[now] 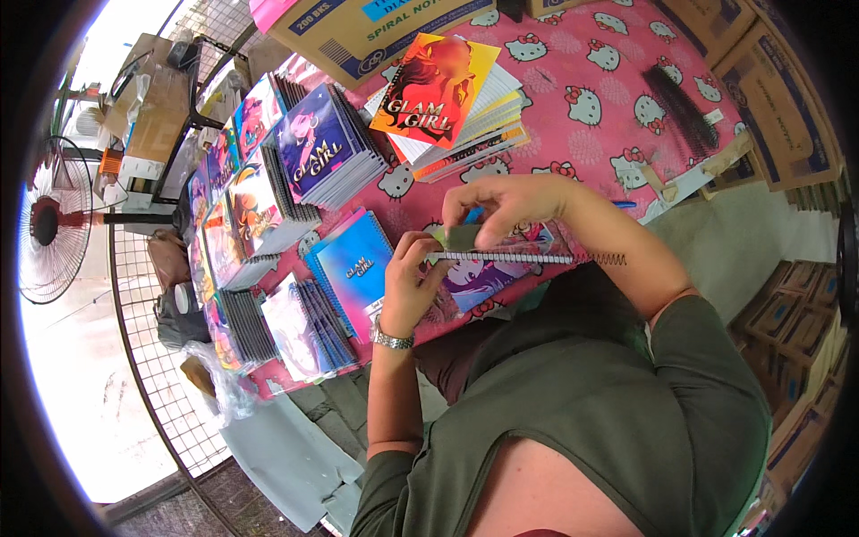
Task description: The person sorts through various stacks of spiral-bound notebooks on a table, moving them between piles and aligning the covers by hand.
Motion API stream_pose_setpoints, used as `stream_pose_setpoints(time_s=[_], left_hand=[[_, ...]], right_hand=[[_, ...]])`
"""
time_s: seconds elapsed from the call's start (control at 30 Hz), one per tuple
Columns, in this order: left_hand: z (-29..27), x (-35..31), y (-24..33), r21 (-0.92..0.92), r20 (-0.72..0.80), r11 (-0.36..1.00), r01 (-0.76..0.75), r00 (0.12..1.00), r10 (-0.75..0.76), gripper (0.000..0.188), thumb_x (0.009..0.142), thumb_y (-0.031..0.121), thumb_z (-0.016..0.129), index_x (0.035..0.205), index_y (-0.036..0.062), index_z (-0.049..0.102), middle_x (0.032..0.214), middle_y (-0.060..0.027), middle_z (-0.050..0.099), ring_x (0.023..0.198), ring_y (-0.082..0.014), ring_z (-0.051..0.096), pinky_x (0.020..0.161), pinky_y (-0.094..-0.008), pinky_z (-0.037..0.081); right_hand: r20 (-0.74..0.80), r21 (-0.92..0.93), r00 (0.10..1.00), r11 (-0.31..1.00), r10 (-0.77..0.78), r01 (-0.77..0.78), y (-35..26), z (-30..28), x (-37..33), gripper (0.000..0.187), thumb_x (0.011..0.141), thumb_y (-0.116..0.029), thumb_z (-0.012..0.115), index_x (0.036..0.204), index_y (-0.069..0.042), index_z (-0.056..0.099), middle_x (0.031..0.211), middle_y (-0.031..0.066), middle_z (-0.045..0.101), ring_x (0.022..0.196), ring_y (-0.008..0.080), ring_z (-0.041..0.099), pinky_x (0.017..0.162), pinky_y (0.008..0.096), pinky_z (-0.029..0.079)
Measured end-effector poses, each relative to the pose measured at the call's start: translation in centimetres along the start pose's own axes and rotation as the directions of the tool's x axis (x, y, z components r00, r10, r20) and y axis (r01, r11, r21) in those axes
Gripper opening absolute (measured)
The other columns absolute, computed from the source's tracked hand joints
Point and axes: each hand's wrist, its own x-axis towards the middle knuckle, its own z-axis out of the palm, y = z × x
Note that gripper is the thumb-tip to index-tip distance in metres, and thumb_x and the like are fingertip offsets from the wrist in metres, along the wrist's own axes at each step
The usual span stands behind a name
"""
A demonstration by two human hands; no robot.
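Observation:
A spiral notebook (510, 259) stands on edge in front of me, its white coil edge toward me. A loose length of dark coil (604, 259) sticks out past its right end. My left hand (410, 282), with a metal watch at the wrist, is closed on the notebook's left end. Above the coil edge, my right hand (510, 208) pinches a small olive-green block (462, 238); its exact kind is unclear. A bit of blue shows between those fingers. Beneath lies a notebook cover with a purple-haired drawn figure (479, 279), partly hidden.
Stacks of spiral notebooks (327, 148) fill the table's left side. A blue notebook (351, 268) lies left of my hands. Loose covers and pages (438, 89) are piled behind. Black coils (680, 112) lie at far right. Cartons (774, 98) and a fan (49, 219) stand around the pink-clothed table.

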Motion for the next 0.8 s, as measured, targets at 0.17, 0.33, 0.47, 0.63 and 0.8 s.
stream_pose_setpoints(time_s=[0.17, 0.33, 0.47, 0.63, 0.8], left_hand=[[-0.5, 0.6, -0.8, -0.07, 0.036, 0.994, -0.082, 0.996, 0.085, 0.03, 0.072, 0.001, 0.08, 0.095, 0.0007, 0.062, 0.099, -0.0122, 0.061, 0.087, -0.0297, 0.063, 0.076, -0.0362, 0.052], [-0.2, 1.1, -1.3, -0.098, 0.058, 0.989, -0.107, 0.992, 0.113, 0.034, 0.07, 0.002, 0.082, 0.097, 0.0008, 0.061, 0.098, -0.012, 0.061, 0.088, -0.0295, 0.063, 0.078, -0.036, 0.052], [0.3, 1.6, -1.3, -0.124, 0.067, 0.99, -0.069, 0.995, 0.078, 0.036, 0.068, 0.001, 0.083, 0.096, 0.0011, 0.061, 0.098, -0.012, 0.061, 0.087, -0.0295, 0.063, 0.079, -0.0359, 0.052], [1.2, 0.7, -2.1, -0.317, 0.005, 0.947, 0.055, 0.998, -0.057, 0.03, 0.076, -0.002, 0.079, 0.099, 0.0018, 0.061, 0.095, -0.0081, 0.063, 0.087, -0.0193, 0.063, 0.077, -0.0313, 0.052], [2.5, -1.2, -0.4, -0.371, -0.236, 0.899, 0.233, 0.913, -0.333, 0.018, 0.089, -0.003, 0.069, 0.105, 0.0007, 0.06, 0.092, -0.0033, 0.062, 0.083, -0.0088, 0.061, 0.068, -0.0236, 0.051]], right_hand=[[-0.007, 0.102, 1.0, 0.995, -0.007, 0.007, -0.9, 0.4, -0.7, 0.049, 0.077, -0.03, 0.083, 0.114, -0.006, 0.063, 0.113, 0.0047, 0.056, 0.111, 0.0164, 0.053, 0.093, 0.0334, 0.044], [-0.12, -0.224, 0.993, 0.974, 0.014, -0.041, 0.2, 0.5, -0.6, 0.049, 0.076, -0.035, 0.083, 0.111, -0.005, 0.065, 0.114, 0.0049, 0.056, 0.111, 0.0177, 0.053, 0.094, 0.0339, 0.042], [0.032, 0.371, 0.991, 0.922, -0.133, 0.112, 0.5, 0.9, -0.9, 0.047, 0.078, -0.035, 0.082, 0.112, -0.006, 0.066, 0.109, 0.007, 0.056, 0.108, 0.0207, 0.054, 0.094, 0.0338, 0.042], [-0.478, -0.646, 0.878, 0.68, -0.007, -0.347, 4.9, -2.0, -2.9, 0.046, 0.071, -0.033, 0.082, 0.11, -0.014, 0.067, 0.111, 0.0119, 0.058, 0.106, 0.0311, 0.055, 0.098, 0.0444, 0.041], [-0.824, -0.566, 0.505, 0.34, -0.256, -0.751, 9.7, -3.8, -12.4, 0.059, 0.077, -0.034, 0.078, 0.128, -0.013, 0.059, 0.127, 0.0116, 0.055, 0.132, 0.0403, 0.041, 0.108, 0.0502, 0.035]])
